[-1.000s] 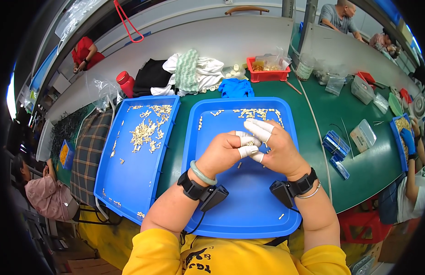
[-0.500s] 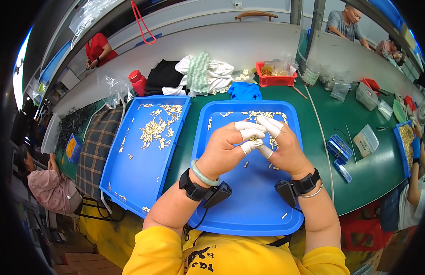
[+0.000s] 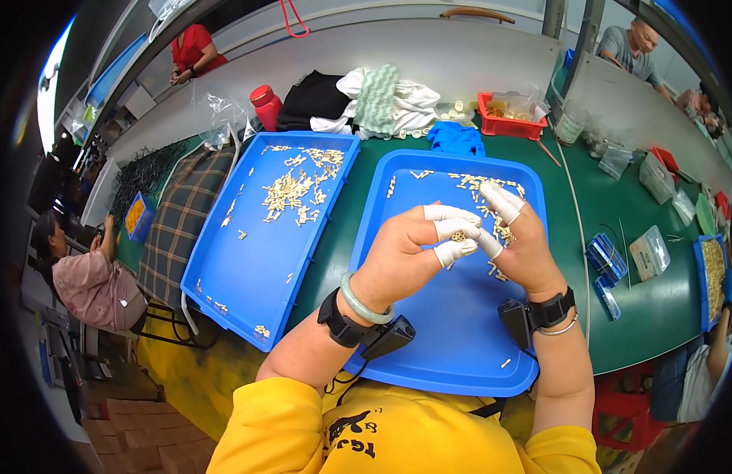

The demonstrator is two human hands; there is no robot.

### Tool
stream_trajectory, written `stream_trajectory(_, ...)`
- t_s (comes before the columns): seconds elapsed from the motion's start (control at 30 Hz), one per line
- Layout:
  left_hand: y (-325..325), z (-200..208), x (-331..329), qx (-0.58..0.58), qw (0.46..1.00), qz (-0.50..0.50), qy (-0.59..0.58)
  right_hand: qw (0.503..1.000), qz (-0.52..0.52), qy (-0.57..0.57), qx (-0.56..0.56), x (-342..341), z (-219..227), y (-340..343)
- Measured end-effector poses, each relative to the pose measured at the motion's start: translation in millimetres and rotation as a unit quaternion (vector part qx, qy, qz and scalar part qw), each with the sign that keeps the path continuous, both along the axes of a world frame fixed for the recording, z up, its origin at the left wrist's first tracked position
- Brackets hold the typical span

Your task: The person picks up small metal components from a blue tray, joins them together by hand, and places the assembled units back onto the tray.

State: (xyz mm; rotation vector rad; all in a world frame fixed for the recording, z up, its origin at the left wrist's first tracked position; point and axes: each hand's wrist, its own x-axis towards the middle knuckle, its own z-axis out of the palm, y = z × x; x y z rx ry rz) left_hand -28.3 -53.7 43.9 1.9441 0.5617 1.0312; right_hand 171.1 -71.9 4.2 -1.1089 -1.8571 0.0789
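My left hand (image 3: pixel 405 257), with white finger cots on its fingertips, pinches a small cluster of gold-coloured metal pieces (image 3: pixel 458 236) between thumb and fingers above the blue tray. Beside it is my right hand (image 3: pixel 532 249), also in white finger cots. Its thumb tip lies against the left fingertips and its forefinger stands apart, with nothing seen between them; its other fingers are partly hidden. Under both hands is the blue tray (image 3: pixel 429 371). Many loose small gold-coloured pieces (image 3: pixel 498 209) lie along its far side, partly covered by my right hand.
Left of it stands a second blue tray (image 3: pixel 231 272) with more loose pieces. Behind are a red bottle (image 3: pixel 265 107), piled cloths (image 3: pixel 378 103), a blue cloth (image 3: pixel 456 139) and a red bin (image 3: pixel 511 126). Blue holders (image 3: pixel 606 259) and a clear box (image 3: pixel 649 253) lie right. Co-workers sit around.
The right forefinger has lifted away from the left fingertips, and the hands have parted slightly, uncovering the cluster in my left hand. The whole view has shifted, with the trays now further right and higher.
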Motion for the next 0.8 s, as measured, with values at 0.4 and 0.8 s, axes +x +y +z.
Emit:
stream_trajectory(0.4,-1,-9,-4,0.092,0.993,0.069,0.024,1.000,0.001,-0.020,-0.021,2,-2,-2)
stream_trajectory(0.8,3,-18,-5,0.064,0.994,0.081,0.032,0.999,0.001,-0.017,-0.031,3,-2,1)
